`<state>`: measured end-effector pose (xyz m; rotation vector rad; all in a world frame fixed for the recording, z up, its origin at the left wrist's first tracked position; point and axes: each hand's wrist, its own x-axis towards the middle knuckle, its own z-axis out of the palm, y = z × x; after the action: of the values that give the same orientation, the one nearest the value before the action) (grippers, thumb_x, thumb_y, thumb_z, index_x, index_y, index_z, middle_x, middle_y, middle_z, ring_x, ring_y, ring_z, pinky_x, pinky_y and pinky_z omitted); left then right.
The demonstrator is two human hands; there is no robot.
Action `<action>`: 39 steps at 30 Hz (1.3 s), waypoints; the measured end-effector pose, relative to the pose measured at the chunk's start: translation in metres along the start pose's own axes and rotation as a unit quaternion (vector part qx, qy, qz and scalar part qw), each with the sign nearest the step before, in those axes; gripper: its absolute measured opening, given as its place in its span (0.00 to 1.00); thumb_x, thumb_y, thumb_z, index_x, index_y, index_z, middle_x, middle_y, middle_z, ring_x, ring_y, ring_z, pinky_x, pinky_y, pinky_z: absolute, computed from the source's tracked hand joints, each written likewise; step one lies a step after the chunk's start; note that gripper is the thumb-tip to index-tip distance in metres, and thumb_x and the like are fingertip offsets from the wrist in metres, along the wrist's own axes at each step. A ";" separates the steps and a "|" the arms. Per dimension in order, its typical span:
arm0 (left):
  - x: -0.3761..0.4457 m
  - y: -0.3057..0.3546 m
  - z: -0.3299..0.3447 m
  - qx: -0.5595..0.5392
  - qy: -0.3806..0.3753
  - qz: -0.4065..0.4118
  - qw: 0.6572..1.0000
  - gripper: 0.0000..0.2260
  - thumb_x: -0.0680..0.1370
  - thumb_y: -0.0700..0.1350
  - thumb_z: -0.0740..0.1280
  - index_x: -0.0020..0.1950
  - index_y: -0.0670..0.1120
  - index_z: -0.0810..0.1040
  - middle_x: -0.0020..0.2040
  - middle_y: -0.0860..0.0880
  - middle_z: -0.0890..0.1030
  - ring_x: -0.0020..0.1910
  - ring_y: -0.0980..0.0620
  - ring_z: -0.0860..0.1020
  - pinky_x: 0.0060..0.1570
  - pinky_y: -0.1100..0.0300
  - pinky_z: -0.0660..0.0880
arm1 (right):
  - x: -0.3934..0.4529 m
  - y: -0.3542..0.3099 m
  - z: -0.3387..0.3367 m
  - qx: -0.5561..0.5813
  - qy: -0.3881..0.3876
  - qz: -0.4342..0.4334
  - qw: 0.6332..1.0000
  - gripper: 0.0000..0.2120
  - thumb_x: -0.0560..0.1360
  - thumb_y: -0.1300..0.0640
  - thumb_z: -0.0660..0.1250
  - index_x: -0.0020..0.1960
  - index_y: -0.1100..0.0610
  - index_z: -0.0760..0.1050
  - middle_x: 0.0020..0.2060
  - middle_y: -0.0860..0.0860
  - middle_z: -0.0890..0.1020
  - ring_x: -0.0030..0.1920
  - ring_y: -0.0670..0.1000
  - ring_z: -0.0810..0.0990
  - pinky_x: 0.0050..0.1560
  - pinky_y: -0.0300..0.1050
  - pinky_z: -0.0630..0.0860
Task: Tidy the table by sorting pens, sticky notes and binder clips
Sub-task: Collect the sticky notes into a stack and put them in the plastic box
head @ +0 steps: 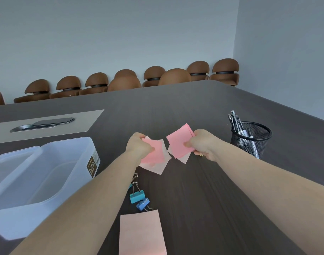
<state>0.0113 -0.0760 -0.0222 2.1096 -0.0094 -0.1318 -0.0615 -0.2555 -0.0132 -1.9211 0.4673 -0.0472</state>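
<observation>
My left hand (pixel 138 146) grips a fan of pink sticky notes (pixel 156 155) above the dark table. My right hand (pixel 203 144) holds a second bunch of pink sticky notes (pixel 177 142) just to the right of them; the two bunches almost touch. A pale pink pad of sticky notes (pixel 142 234) lies near the table's front edge. A teal binder clip (pixel 137 196) and a blue binder clip (pixel 143 204) lie beside my left forearm, with another clip partly hidden under it. Several pens (pixel 237 124) stand in a black mesh cup (pixel 251 138) at the right.
A clear plastic container (pixel 38 181) with its lid leaning inside stands at the left. Behind it is a grey cable panel (pixel 45 123) set in the dark table (pixel 194 199). Brown chairs (pixel 124 80) line the far edge.
</observation>
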 end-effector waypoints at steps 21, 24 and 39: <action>-0.167 -0.023 -0.104 -0.200 -0.049 -0.102 0.973 0.05 0.76 0.28 0.66 0.42 0.36 0.75 0.39 0.41 0.79 0.36 0.43 0.78 0.38 0.47 0.80 | -0.159 -0.012 0.039 0.231 -0.107 0.123 0.959 0.12 0.77 0.73 0.57 0.56 0.62 0.70 0.44 0.60 0.79 0.40 0.57 0.81 0.34 0.51 0.79; -0.186 -0.042 -0.100 -0.201 -0.063 -0.131 0.969 0.08 0.76 0.29 0.65 0.55 0.36 0.77 0.43 0.40 0.80 0.43 0.42 0.80 0.45 0.42 0.76 | -0.178 -0.004 0.051 0.206 -0.126 0.150 0.959 0.07 0.78 0.69 0.58 0.53 0.63 0.72 0.43 0.61 0.79 0.40 0.57 0.81 0.37 0.51 0.80; -0.204 -0.062 -0.082 -0.259 -0.057 -0.181 0.947 0.12 0.78 0.33 0.65 0.61 0.40 0.73 0.51 0.37 0.80 0.45 0.40 0.79 0.43 0.37 0.76 | -0.199 0.007 0.081 0.013 -0.094 0.083 0.992 0.14 0.77 0.68 0.58 0.60 0.65 0.75 0.58 0.61 0.81 0.53 0.56 0.79 0.55 0.49 0.77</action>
<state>-0.1865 0.0379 -0.0148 1.5554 0.3124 -0.4282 -0.2262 -0.1177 -0.0144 -1.8336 0.4942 0.2320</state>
